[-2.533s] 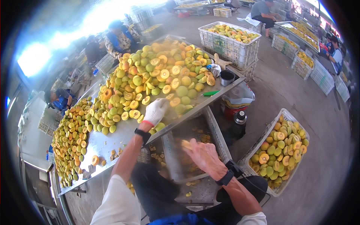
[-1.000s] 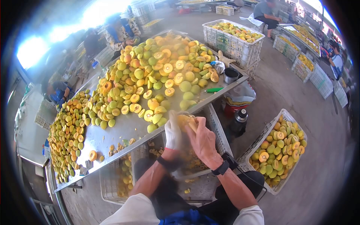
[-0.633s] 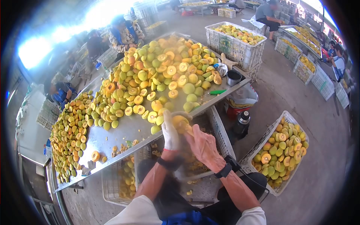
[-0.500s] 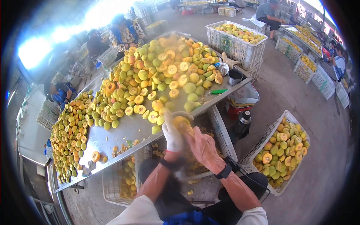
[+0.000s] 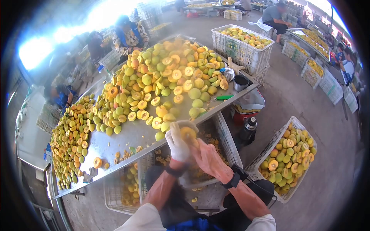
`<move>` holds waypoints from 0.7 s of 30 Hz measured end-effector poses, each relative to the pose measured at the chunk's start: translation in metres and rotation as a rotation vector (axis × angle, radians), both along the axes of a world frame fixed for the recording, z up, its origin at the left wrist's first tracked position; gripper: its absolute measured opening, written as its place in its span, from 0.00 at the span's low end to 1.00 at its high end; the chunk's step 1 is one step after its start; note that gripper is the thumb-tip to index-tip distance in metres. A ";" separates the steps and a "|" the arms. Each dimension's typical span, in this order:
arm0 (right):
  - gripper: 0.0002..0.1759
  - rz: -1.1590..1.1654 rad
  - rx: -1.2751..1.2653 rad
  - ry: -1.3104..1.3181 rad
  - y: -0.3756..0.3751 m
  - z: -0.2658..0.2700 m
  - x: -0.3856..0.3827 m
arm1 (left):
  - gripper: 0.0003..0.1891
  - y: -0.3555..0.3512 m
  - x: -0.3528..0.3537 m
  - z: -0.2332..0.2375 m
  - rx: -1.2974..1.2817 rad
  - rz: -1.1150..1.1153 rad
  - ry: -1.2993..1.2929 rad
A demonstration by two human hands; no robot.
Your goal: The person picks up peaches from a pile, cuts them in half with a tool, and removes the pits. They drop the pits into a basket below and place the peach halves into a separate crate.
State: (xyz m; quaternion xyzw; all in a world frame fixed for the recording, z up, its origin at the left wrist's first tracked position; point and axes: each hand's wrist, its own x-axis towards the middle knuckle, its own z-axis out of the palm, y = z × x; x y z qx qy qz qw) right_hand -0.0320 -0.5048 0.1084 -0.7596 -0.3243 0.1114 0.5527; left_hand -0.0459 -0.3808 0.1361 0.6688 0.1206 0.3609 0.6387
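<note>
My left hand (image 5: 177,143), in a white glove, is closed around a cut yellow peach (image 5: 188,134) just off the front edge of the metal table (image 5: 123,139). My bare right hand (image 5: 210,159) is pressed up against the fruit with curled fingers; whatever they grip is hidden and blurred. Both hands are over a white crate (image 5: 228,141) holding small scraps. Across the table lies a large heap of peaches (image 5: 148,79), many halved with brown centres showing. A green-handled tool (image 5: 224,97) rests near the table edge.
A metal cup (image 5: 241,82) stands at the table corner. On the floor to the right are a black flask (image 5: 248,129) and a crate of peaches (image 5: 257,169). Another full crate (image 5: 243,52) is stacked behind. Several people work at other tables.
Both hands have shifted slightly down, still together on the peach. The view has moved a little; nothing else visibly differs on the table.
</note>
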 end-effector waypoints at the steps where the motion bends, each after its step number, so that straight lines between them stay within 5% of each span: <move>1: 0.16 0.008 0.028 0.003 -0.001 0.002 0.000 | 0.36 0.003 -0.002 0.003 0.013 -0.041 0.027; 8: 0.21 0.123 0.199 -0.088 -0.008 -0.005 0.001 | 0.38 0.023 -0.005 -0.001 0.022 -0.391 0.099; 11: 0.18 0.282 0.139 0.486 -0.010 0.007 -0.003 | 0.28 0.032 0.002 -0.014 -0.142 -0.624 0.073; 14: 0.28 0.360 0.349 0.940 -0.002 -0.001 -0.010 | 0.24 0.014 0.007 -0.001 -0.406 -0.468 0.021; 17: 0.28 0.268 0.477 0.880 0.001 0.006 -0.018 | 0.23 0.022 0.015 -0.006 -0.860 -0.480 -0.013; 21: 0.28 0.358 0.418 0.930 -0.014 0.013 -0.009 | 0.26 0.022 0.005 0.019 -0.570 -0.110 0.065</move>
